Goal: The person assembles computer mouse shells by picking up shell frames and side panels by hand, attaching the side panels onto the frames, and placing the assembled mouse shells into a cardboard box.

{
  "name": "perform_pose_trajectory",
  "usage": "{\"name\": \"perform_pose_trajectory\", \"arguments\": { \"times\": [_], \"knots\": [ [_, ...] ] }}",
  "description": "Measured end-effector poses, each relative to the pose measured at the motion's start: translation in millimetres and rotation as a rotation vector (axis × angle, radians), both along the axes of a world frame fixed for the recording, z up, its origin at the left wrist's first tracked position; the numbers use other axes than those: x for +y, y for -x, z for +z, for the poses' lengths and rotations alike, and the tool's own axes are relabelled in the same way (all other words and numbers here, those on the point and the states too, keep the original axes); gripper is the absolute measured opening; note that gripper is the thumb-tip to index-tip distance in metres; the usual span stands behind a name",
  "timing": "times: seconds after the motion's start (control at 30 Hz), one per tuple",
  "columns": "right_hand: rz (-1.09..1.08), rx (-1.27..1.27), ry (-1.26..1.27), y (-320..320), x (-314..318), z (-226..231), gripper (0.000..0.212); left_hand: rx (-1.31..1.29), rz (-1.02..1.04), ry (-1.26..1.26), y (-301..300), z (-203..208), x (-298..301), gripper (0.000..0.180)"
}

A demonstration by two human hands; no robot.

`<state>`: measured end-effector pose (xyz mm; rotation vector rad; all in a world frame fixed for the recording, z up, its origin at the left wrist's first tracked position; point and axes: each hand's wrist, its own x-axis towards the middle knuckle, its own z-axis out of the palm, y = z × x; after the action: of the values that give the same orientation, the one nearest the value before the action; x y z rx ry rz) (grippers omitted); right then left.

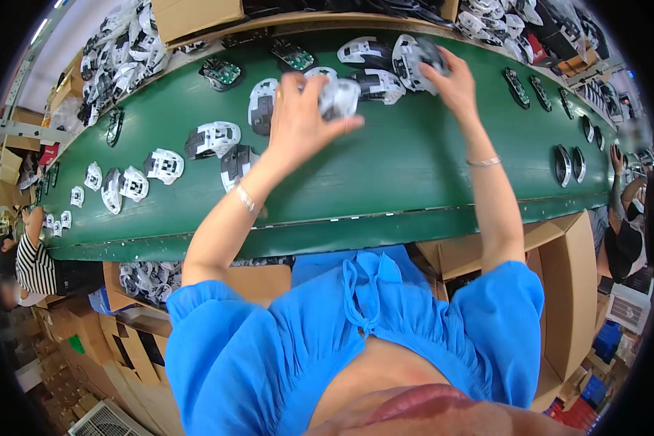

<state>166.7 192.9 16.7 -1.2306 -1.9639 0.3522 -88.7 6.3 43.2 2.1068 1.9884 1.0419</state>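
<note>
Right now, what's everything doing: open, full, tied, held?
Left hand: bent around a blurred white plastic shell.
Right hand: at a white-and-grey plastic shell; grip unclear.
Green circuit boards: lying uncovered.
Brown cardboard box, lower right: open.
Brown cardboard box, lower left: open, holding white plastic pieces.
Blue fabric tie: bow tied.
Long green work surface: moving or still, can't tell.

Green smooth bench (pixel 392 163): slight sheen. White-and-grey curved plastic shells (pixel 216 136): satin. Green flat circuit boards (pixel 221 72): rough with components. Brown open cardboard box (pixel 572 291): matt. Blue gathered cloth blouse (pixel 247 349): soft, matt. Silver-coloured bracelet (pixel 245 198): shiny (metal, apparently).
</note>
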Motion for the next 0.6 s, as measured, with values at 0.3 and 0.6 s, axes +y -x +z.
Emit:
{"name": "perform_pose_trajectory", "arguments": {
  "times": [0.3, 0.6],
  "knots": [
    [0.123, 0.246, 0.272, 8.2, -25.5, -6.6, 0.077, -0.135, -0.236, 0.520, 29.2, -9.7, 18.0, 0.072],
    [0.642, 0.434, 0.395, 48.8, -45.1, 12.7, 0.092, -0.280, -0.246, 0.642, 25.0, 2.6, 62.8, 0.059]
  ]
}}
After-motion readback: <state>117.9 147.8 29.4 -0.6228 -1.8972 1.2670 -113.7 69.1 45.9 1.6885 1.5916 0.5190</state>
